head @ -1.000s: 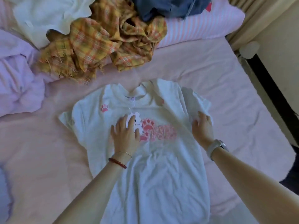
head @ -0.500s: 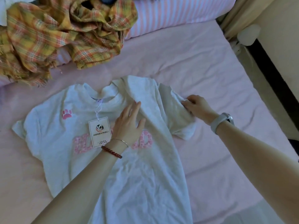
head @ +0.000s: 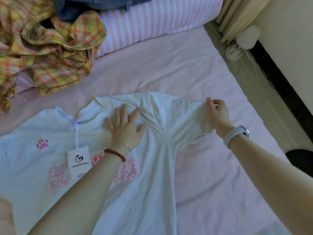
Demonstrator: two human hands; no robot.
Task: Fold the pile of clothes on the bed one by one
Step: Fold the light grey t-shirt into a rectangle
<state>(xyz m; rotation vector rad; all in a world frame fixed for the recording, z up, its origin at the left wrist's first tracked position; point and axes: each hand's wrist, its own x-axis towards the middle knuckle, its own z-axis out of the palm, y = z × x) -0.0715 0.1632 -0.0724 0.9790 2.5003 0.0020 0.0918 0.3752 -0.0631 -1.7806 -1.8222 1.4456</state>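
Note:
A white T-shirt [head: 152,184] with pink letters and a pink paw print lies face up on the pink bed sheet [head: 169,73]. A paper price tag [head: 79,162] hangs from its collar on a string. My left hand [head: 125,128] presses flat on the chest near the collar, fingers spread. My right hand [head: 218,114] pinches the edge of the right sleeve [head: 189,116] and holds it stretched out to the right, so the cloth wrinkles toward the armpit. The pile lies at the back left: a yellow plaid garment [head: 50,53] and a blue denim piece [head: 94,5].
A pink-and-white striped pillow [head: 160,21] lies along the head of the bed. The bed's right edge runs diagonally; beyond it are a white power strip [head: 234,52], a white device [head: 248,37], cables and a curtain [head: 237,12]. A dark object [head: 301,160] sits at the right edge.
My right hand has drawn the right sleeve up and outward to the right, pulling it taut. My left hand slid up toward the collar. The view shifted right.

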